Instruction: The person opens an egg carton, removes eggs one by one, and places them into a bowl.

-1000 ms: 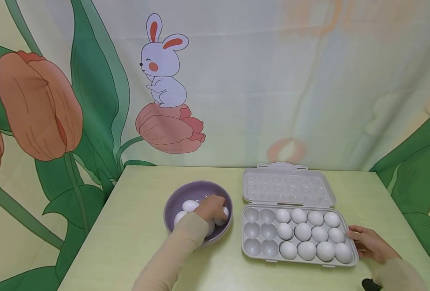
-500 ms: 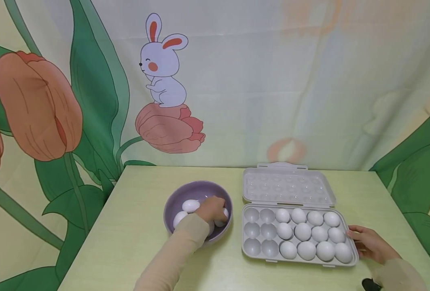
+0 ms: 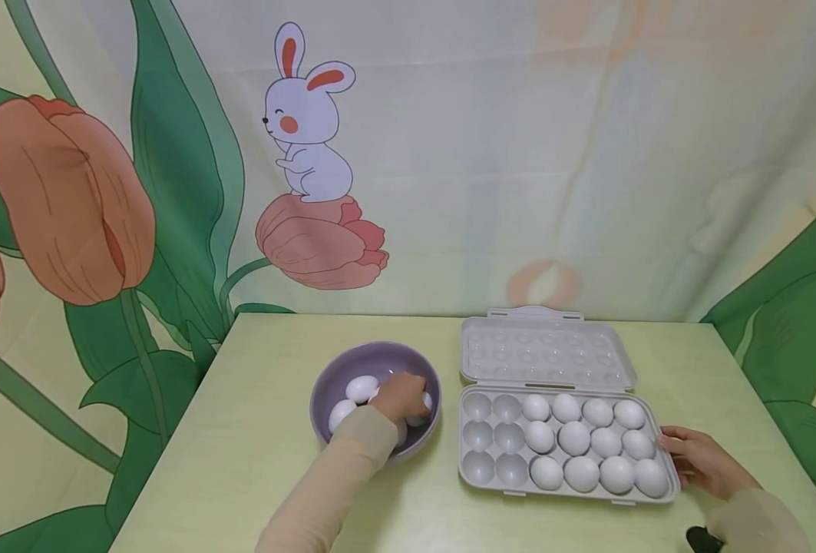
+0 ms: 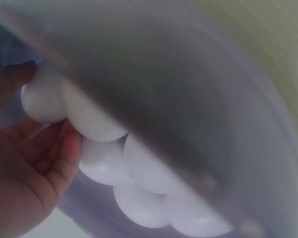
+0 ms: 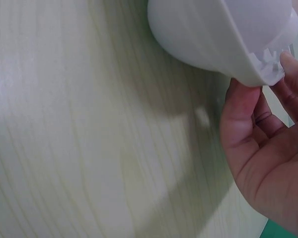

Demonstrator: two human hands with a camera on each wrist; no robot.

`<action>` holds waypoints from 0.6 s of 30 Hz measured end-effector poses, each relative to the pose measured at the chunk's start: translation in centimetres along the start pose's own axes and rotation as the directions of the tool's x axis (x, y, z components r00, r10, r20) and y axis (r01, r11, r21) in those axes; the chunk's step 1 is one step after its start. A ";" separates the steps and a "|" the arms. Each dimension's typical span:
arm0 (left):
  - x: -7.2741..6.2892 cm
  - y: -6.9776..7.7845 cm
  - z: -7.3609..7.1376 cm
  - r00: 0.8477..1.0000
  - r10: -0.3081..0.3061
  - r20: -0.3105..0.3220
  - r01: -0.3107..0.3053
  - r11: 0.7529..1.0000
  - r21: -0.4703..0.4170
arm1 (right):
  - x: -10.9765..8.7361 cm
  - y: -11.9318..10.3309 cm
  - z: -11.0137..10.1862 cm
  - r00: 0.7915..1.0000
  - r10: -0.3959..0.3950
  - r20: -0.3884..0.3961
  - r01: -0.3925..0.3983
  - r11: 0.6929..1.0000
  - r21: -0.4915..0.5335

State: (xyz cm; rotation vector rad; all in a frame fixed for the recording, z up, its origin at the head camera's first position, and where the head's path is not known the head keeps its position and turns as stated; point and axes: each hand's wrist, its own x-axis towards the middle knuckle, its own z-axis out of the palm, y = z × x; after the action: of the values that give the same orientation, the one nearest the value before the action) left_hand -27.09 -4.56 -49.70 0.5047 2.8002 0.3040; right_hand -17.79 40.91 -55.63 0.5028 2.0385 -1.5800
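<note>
My left hand [image 3: 401,398] is down inside a purple bowl [image 3: 332,376]. In the left wrist view its thumb and fingers curl round a white egg [image 4: 42,96], with several more white eggs [image 4: 146,163] lying beside it. At the right end of a grey egg tray [image 3: 573,491], my right hand [image 3: 706,459] grips the edge. The right wrist view has the thumb on top of the rim and fingers below it. White eggs fill the tray's right-hand columns, while the two left columns of cups [image 3: 478,435] hold none.
Behind the tray its hinged lid [image 3: 546,353] lies open on the pale wood-grain table [image 3: 242,430]. A printed curtain [image 3: 449,153] with tulips and a rabbit hangs along the back edge. Near the right sleeve is a small black object [image 3: 703,539].
</note>
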 end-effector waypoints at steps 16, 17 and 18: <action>0.0 0.1 -0.8 1.000 -0.002 -0.027 0.002 1.000 0.004 | 0.1 -0.1 -0.1 1.000 0.007 0.002 -0.007 1.000 -0.005; 0.1 0.2 -0.9 0.999 0.002 -0.034 -0.001 1.000 0.008 | 0.1 -0.1 -0.1 1.000 0.008 0.000 -0.008 1.000 -0.004; 0.1 0.4 -1.1 0.999 0.006 -0.041 -0.006 1.000 0.013 | 0.1 -0.1 -0.1 1.000 0.007 0.001 -0.007 1.000 -0.003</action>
State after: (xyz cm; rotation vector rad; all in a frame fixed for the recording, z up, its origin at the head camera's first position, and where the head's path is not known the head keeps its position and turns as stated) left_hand -27.40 -4.33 -48.60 0.5155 2.8426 0.3011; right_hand -17.93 40.97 -55.58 0.5079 2.0361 -1.5723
